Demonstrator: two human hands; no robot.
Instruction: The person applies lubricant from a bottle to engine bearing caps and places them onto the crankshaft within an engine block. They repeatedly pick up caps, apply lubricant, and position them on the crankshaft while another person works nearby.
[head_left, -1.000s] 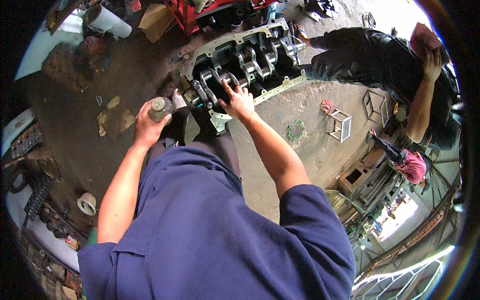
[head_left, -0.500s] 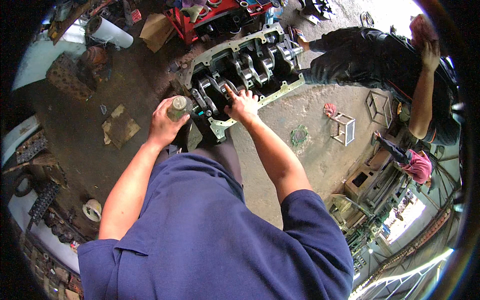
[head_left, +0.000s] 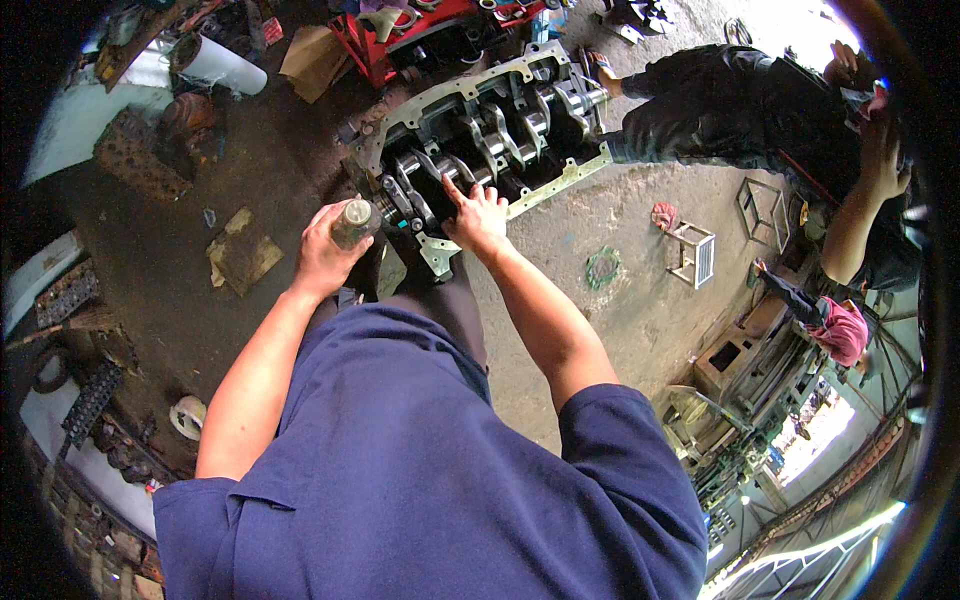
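Note:
An engine block (head_left: pixel 437 258) stands in front of me with its open side up. Inside it lies a shiny crankshaft (head_left: pixel 492 145) with several throws. My left hand (head_left: pixel 325 258) is wrapped round a clear bottle (head_left: pixel 357 222), held upright beside the near left end of the block. Over the block's near edge reaches my right hand (head_left: pixel 478 220), its index finger stretched out to the crankshaft's left part and the other fingers loosely spread. That hand holds nothing. Whether the fingertip presses on the metal I cannot tell.
Behind the block stands a red tool cart (head_left: pixel 375 60) with parts on it. A co-worker in dark clothes (head_left: pixel 700 105) is at its right. Small metal-framed stools (head_left: pixel 692 255) stand on the floor at right. Cardboard (head_left: pixel 245 250) and engine parts lie at left.
My right hand has shifted slightly left, its index finger still stretched over the crankshaft. The bottle in my left hand has dipped a little. The co-worker's arm and head have moved.

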